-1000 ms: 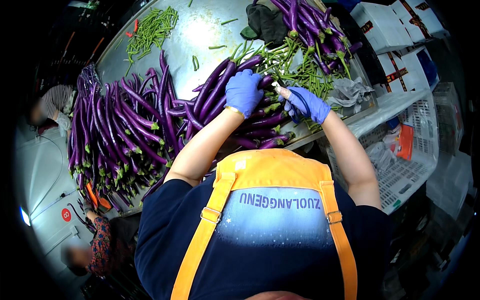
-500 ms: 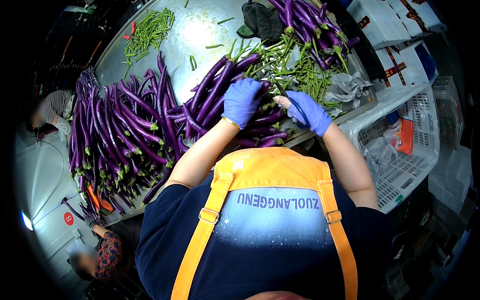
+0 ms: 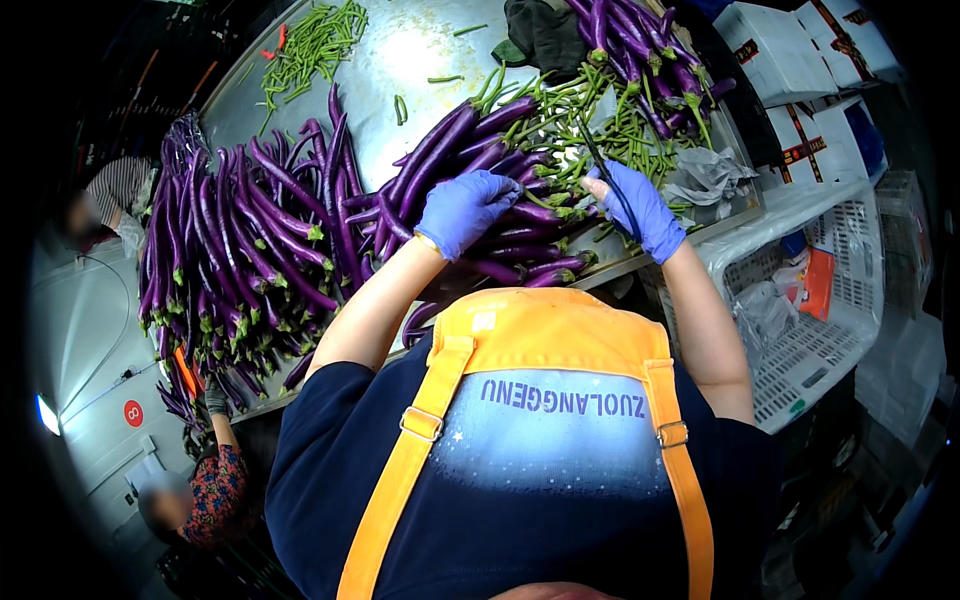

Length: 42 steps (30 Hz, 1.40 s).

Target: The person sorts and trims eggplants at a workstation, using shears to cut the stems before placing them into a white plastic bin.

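Item: trimming of long purple eggplants on a metal surface.

Left hand: blue glove, palm down on the nearest pile of eggplants at the near edge of the surface. The fingers curl over one or two of them; how firmly they grip, I cannot tell.

Right hand: blue glove, fingers closed around a thin dark blade that points away from the body, toward the green stem ends.

Position of the work: the eggplants under the hands lie side by side, stem caps turned to the right, touching a heap of green trimmings.

Handling note, as a judgement: the left hand should pin one eggplant apart from its neighbours, fingers well back from the cap, so the blade meets the stem alone. A short cut away from the holding hand looks safest; the skins appear smooth and likely to slip under a glove.

Adjacent stock: a large fanned spread of eggplants to the left, a second pile at the far right, loose green beans beyond, a white crate to the right.
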{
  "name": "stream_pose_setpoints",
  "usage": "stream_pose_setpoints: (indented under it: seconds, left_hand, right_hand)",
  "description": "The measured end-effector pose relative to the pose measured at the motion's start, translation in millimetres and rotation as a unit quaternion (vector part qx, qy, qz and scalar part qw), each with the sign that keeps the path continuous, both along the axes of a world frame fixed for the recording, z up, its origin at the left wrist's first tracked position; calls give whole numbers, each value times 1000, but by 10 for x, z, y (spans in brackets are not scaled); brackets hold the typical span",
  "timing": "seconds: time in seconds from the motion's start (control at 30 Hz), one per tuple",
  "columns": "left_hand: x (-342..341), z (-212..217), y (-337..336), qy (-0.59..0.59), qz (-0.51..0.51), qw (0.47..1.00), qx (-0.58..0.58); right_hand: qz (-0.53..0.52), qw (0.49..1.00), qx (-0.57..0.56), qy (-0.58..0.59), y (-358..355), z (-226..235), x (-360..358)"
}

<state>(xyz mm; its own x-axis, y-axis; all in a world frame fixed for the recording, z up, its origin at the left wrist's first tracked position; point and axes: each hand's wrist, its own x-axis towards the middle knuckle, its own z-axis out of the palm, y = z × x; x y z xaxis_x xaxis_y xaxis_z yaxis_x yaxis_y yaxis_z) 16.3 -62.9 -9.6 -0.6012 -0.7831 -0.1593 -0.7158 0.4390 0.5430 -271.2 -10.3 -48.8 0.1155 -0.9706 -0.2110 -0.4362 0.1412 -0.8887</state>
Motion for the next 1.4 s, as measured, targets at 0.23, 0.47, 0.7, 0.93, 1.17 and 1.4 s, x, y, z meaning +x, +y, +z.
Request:
stream_pose_setpoints:
  seconds: [0.23, 0.47, 0.7, 0.93, 1.17, 1.4]
  left_hand:
    - [113, -254, -201, -113, 39, 993, -2]
    - [-128, -22, -493, -84, -100, 978, -164]
    - [-145, -211, -383, -14, -22, 984, -174]
    - [-185, -288, -246, -29, -28, 966, -256]
    - [-258, -335, -209, -47, -14, 956, -291]
    - [-276, -316, -100, -43, -24, 943, -330]
  right_hand:
    - [63, 992, -87, 67, 95, -63, 64]
    - [80, 994, 59, -54, 186, 465, 122]
    - [113, 966, 214, -87, 233, 564, 65]
    - [97, 958, 255, -93, 141, 605, 180]
    - [99, 950, 269, -127, 209, 579, 158]
    - [53, 934, 314, -161, 16, 324, 336]
